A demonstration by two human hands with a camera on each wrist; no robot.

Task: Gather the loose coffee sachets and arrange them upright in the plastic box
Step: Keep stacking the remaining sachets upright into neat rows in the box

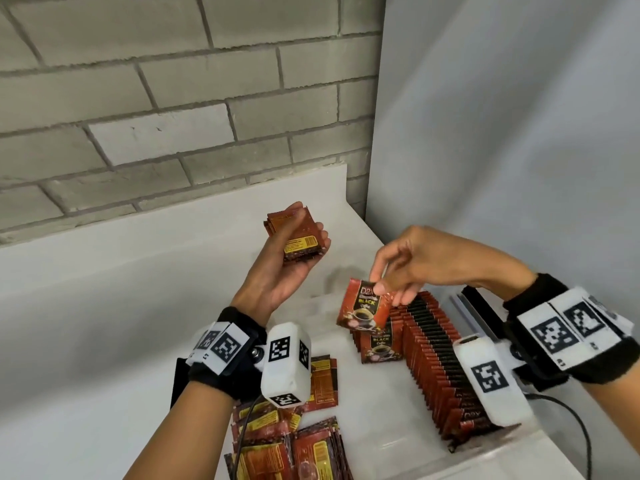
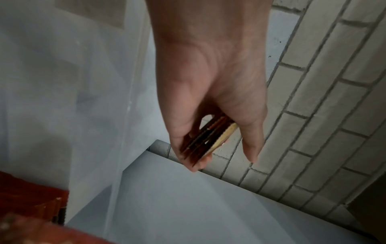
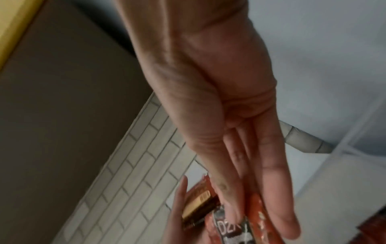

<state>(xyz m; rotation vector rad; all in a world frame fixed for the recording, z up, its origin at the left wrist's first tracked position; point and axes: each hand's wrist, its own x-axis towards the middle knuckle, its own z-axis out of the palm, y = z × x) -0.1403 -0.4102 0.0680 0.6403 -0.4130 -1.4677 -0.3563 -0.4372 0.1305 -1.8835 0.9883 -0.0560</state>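
Note:
My left hand [image 1: 294, 244] is raised palm up above the white table and holds a small stack of red coffee sachets [image 1: 298, 233], thumb across their top; the left wrist view shows the stack's edges [image 2: 205, 142] between thumb and fingers. My right hand [image 1: 391, 282] pinches one red sachet [image 1: 363, 308] by its top corner, hanging face out above the clear plastic box [image 1: 485, 445]. In the box, a long row of sachets [image 1: 436, 362] stands upright. The right wrist view shows the pinched sachet [image 3: 231, 226] under my fingers, with the left hand's stack [image 3: 198, 208] beyond.
Several loose sachets [image 1: 294, 445] lie flat on the white table [image 1: 104, 323] near its front, partly behind my left wrist camera. A grey brick wall [image 1: 138, 116] stands behind the table and a white wall [image 1: 519, 133] to the right. A black cable [image 1: 575, 424] trails at right.

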